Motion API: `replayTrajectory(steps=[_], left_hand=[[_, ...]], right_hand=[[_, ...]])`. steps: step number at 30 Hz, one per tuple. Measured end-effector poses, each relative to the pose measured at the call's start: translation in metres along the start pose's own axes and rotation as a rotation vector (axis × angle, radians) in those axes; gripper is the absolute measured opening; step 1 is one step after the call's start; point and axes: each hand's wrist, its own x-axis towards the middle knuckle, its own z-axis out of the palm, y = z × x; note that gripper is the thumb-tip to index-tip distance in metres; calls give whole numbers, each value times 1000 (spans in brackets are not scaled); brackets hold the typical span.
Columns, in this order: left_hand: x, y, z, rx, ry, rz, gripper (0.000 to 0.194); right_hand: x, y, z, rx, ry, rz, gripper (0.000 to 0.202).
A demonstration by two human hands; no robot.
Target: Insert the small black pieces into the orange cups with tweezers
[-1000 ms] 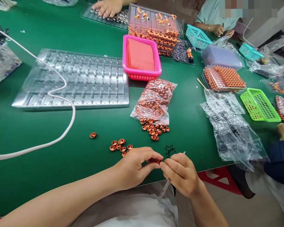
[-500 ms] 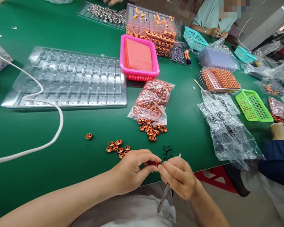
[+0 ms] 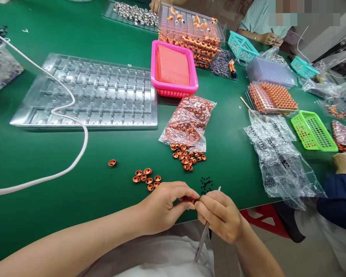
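A little orange piece is sitting in the pinch of my left hand, near the edge of the tabletop. My right hand is touching it and gripping silver tweezers. Black dots are lying just beyond, and orange cups are lying to the left.

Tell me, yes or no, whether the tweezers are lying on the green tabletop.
No: the tweezers are held in the right hand, their lower end sticking out below it.
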Motion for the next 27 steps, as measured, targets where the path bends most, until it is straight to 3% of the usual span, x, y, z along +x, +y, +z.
replayTrajectory(steps=[4, 16, 27], left_hand=[[-1, 0, 1, -15, -3, -3, 17], [2, 3, 1, -90, -32, -113, 14], [0, 3, 1, -61, -14, -64, 15]], right_hand=[[12, -1, -7, 27, 180, -83, 28], [13, -1, -12, 57, 248, -58, 30], [11, -2, -16, 22, 189, -106, 30]])
